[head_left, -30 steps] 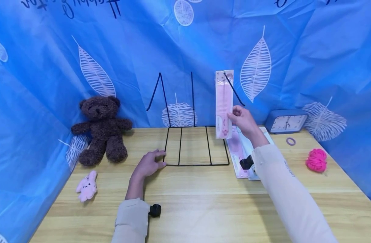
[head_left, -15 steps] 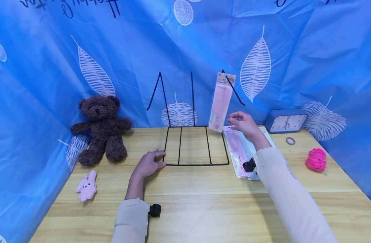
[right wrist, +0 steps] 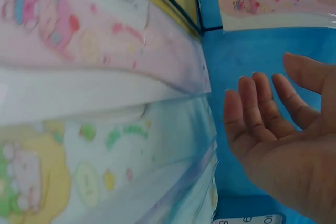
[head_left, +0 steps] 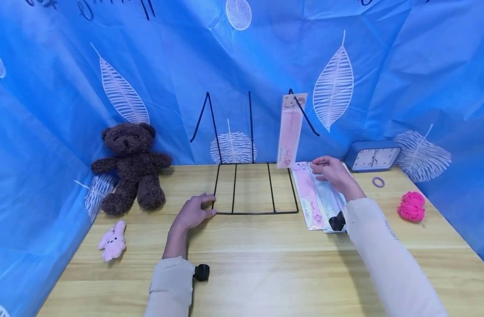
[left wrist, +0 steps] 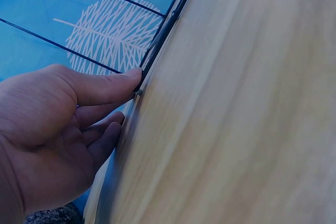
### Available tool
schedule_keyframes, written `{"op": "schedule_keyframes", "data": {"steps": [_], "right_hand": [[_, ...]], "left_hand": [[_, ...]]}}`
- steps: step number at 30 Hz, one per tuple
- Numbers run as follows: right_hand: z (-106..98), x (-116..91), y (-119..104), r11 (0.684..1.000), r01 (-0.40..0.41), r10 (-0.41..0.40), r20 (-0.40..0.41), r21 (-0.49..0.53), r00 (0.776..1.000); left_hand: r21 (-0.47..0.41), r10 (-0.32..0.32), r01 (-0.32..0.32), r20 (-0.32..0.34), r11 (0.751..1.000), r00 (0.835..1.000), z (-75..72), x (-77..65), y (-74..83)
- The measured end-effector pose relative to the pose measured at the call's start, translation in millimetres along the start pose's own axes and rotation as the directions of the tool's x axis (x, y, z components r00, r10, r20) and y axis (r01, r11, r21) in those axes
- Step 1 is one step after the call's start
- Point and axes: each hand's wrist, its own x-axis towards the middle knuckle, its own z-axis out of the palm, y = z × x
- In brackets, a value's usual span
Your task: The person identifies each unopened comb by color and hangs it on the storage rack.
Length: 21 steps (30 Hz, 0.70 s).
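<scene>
A black wire rack (head_left: 253,213) with upright prongs stands on the table. My left hand (head_left: 193,213) holds its front left corner, the thumb on the wire in the left wrist view. From the rack's right prong hangs a pink comb (head_left: 290,132) in a clear-fronted packet, slightly tilted. My right hand (head_left: 334,172) is empty, fingers loosely bent, above packaged combs on the table. One is a pink packaged comb (head_left: 308,193); beside it, a pale green packaged comb (head_left: 329,200) is partly hidden by the right hand and wrist.
A brown teddy bear (head_left: 130,169) sits back left, with a small pink plush toy (head_left: 113,241) before it. At the right are a blue clock (head_left: 373,156), a purple ring (head_left: 378,178) and pink yarn (head_left: 411,207). A blue curtain (head_left: 178,53) hangs behind.
My right hand has let go of the hanging packaged comb and moved right and down, over the packets. The comb swung on the prong and hangs straighter now. The left hand has stayed put.
</scene>
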Motion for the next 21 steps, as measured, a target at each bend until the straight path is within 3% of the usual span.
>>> {"op": "schedule_keyframes", "data": {"steps": [5,10,21], "right_hand": [[-4,1,10,0.993,-0.075,0.078,0.032,-0.091,0.996],[-2,0,12,0.978,-0.087,0.103,0.077,-0.192,0.992],[16,-1,9,0.962,-0.100,0.127,0.089,-0.254,0.988]], "left_hand": [[0.000,0.001,-0.001,-0.001,1.000,1.000,-1.7,0.4,-0.8],[0.009,-0.002,0.002,0.001,1.000,1.000,-1.6,1.7,-2.3],[0.013,-0.013,0.013,-0.002,1.000,1.000,0.1,1.5,-0.3]]}}
